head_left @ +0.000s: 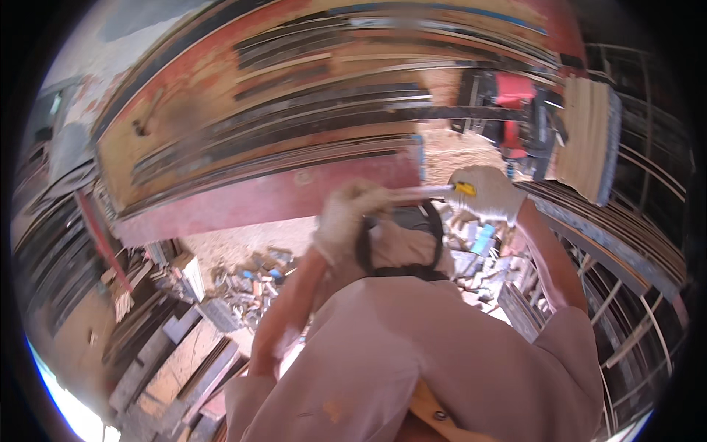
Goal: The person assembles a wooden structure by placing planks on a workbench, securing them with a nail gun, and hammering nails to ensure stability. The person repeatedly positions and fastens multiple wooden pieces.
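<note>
In front of my body, both gloved hands are raised at the near edge of a board-covered bench. My left hand [350,214], in a pale work glove, is closed around the left end of a narrow pale strip [420,193]. At the strip's right end a small yellow piece [465,188] shows against my right hand [492,196], also gloved and closed on it. Motion blur hides what kind of tool the strip and yellow piece are. Long, thin dark wooden strips [294,121] lie on the bench beyond, above its faded red front edge [280,195].
A red and black machine [515,110] stands past the bench's right end, beside a stack of cut boards [585,136]. More long boards [611,228] rest on a rack at right. Wood offcuts [250,283] litter the ground, and planks [177,361] are piled at lower left.
</note>
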Demonstrator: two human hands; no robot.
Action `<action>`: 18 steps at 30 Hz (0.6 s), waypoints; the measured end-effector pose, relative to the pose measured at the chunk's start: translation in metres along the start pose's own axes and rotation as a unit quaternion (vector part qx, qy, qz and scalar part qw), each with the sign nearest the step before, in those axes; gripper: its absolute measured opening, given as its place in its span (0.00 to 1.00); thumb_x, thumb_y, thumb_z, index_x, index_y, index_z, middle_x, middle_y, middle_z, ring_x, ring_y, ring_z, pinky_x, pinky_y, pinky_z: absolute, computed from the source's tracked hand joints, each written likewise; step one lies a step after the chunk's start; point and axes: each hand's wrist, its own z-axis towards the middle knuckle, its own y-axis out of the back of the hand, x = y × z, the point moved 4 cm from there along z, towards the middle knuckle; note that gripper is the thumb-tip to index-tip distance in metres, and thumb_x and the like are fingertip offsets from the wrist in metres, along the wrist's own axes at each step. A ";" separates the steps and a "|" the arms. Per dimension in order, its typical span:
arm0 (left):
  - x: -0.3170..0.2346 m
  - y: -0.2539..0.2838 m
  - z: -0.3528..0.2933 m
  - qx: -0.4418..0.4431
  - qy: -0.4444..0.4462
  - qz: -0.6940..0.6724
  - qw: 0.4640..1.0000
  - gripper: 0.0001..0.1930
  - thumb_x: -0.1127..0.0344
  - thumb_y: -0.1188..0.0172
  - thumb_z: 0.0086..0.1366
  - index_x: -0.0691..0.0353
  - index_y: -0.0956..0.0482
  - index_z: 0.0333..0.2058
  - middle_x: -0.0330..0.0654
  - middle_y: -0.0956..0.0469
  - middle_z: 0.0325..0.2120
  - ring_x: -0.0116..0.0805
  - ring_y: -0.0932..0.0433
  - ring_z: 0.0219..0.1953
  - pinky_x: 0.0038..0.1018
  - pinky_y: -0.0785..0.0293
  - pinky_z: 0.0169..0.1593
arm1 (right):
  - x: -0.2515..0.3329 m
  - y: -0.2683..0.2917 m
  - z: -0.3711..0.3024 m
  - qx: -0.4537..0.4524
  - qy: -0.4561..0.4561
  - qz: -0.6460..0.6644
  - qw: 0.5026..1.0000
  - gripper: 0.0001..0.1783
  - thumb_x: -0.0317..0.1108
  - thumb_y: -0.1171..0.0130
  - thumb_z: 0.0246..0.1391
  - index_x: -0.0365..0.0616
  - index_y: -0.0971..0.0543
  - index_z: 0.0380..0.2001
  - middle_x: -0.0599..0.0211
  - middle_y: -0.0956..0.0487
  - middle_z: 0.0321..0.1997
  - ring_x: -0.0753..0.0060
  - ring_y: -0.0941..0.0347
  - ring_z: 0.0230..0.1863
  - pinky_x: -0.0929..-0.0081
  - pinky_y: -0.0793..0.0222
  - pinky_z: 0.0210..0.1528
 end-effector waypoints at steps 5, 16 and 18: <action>-0.007 0.011 0.038 -0.095 -0.320 0.446 0.831 0.17 0.64 0.25 0.61 0.60 0.17 0.47 0.44 0.15 0.39 0.45 0.16 0.47 0.42 0.20 0.51 | -0.070 0.024 -0.006 0.037 -0.156 0.013 0.987 0.15 0.50 0.38 0.66 0.52 0.14 0.41 0.55 0.14 0.35 0.49 0.16 0.39 0.53 0.23 0.45; 0.024 0.104 0.089 -0.168 -0.401 0.635 0.638 0.14 0.64 0.27 0.59 0.51 0.12 0.44 0.38 0.15 0.42 0.47 0.18 0.48 0.44 0.22 0.50 | -0.132 0.027 0.020 0.003 -0.145 -0.135 0.980 0.18 0.53 0.43 0.66 0.51 0.17 0.37 0.58 0.15 0.34 0.46 0.18 0.38 0.50 0.25 0.42; 0.025 0.108 0.090 -0.165 -0.410 0.637 0.632 0.13 0.61 0.28 0.59 0.49 0.13 0.44 0.35 0.16 0.41 0.46 0.19 0.47 0.44 0.24 0.48 | -0.124 0.024 0.031 0.024 -0.154 -0.128 0.979 0.18 0.52 0.44 0.65 0.52 0.15 0.37 0.57 0.14 0.38 0.45 0.18 0.42 0.50 0.25 0.45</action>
